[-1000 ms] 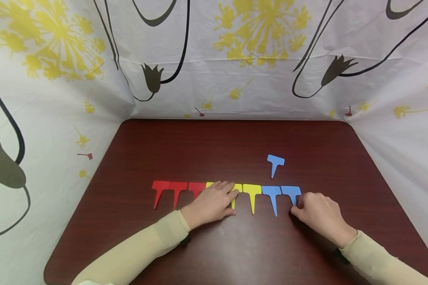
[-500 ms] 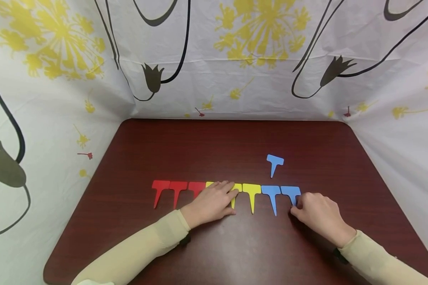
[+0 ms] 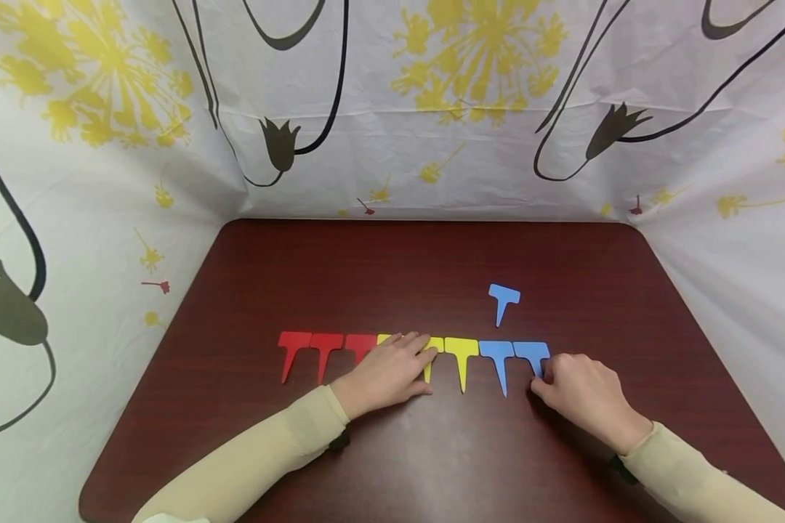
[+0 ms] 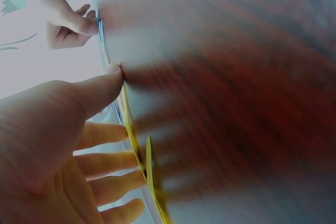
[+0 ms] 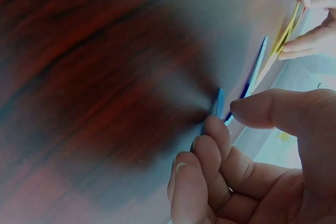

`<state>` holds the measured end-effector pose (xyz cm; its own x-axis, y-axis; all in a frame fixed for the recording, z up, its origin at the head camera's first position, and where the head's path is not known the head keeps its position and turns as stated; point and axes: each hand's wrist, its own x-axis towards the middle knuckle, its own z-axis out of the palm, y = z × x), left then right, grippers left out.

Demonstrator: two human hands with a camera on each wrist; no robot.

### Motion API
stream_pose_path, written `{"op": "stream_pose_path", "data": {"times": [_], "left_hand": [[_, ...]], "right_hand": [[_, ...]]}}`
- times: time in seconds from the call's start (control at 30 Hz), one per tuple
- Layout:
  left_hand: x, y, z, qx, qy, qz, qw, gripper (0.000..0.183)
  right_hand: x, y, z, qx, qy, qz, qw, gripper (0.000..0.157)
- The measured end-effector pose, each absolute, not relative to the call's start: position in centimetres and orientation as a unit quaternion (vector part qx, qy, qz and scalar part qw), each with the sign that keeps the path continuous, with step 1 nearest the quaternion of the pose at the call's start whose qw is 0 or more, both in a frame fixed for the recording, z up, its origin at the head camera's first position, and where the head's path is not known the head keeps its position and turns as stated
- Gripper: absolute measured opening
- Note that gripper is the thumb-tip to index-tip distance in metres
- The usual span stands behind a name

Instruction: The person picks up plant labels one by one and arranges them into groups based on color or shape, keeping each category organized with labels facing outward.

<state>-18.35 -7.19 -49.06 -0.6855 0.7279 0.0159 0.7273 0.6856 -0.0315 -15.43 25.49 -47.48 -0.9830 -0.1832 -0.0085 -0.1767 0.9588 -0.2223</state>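
My left hand [image 3: 389, 372] rests with extended fingers over the yellow T-shaped plant labels in the middle of a row, partly hiding two of them. A fully visible yellow plant label [image 3: 462, 356] lies just right of its fingers. At the row's right end, my right hand [image 3: 589, 396] has its fingers curled, with thumb and fingertips around the stem of a blue plant label [image 3: 531, 350]. That stem [image 5: 218, 100] shows beside the fingertips in the right wrist view. Another blue plant label [image 3: 497, 356] sits directly to its left, heads side by side.
Red plant labels [image 3: 295, 341] form the row's left end, the third partly under the left hand. A separate blue plant label [image 3: 504, 294] lies slightly tilted behind the row. The dark red-brown table [image 3: 366, 269] is bordered by a printed white curtain [image 3: 340, 167].
The right hand and the end blue plant label have shifted very slightly left, towards the neighbouring blue one. The left hand stays in place.
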Motion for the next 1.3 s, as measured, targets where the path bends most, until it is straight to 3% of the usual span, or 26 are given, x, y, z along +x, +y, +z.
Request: {"op": "stream_pose_path", "data": {"times": [0.37,0.57,0.73,0.97,1.3], "left_hand": [[-18.2,-7.0,-48.9,-0.395,-0.919,-0.002,0.015,0.068],[-18.1,-6.9,-48.7,-0.396,-0.918,-0.006,0.017,0.068],[-18.0,-7.0,-48.7,-0.398,-0.917,-0.01,0.019,0.068],[-18.0,-6.9,-48.8,-0.397,-0.917,-0.011,0.015,0.068],[-18.2,-7.0,-49.0,-0.395,-0.919,-0.006,0.013,0.068]], "right_hand": [[-17.9,26.1,-44.9,-0.111,0.985,-0.134,-0.003,0.045],[-20.3,25.7,-44.9,-0.108,0.982,-0.155,0.024,0.044],[-22.4,24.6,-45.3,-0.1,0.976,-0.185,0.05,0.033],[-24.8,23.0,-46.3,-0.082,0.977,-0.184,0.073,0.053],[-25.9,21.9,-47.1,-0.068,0.979,-0.173,0.086,0.052]]}}
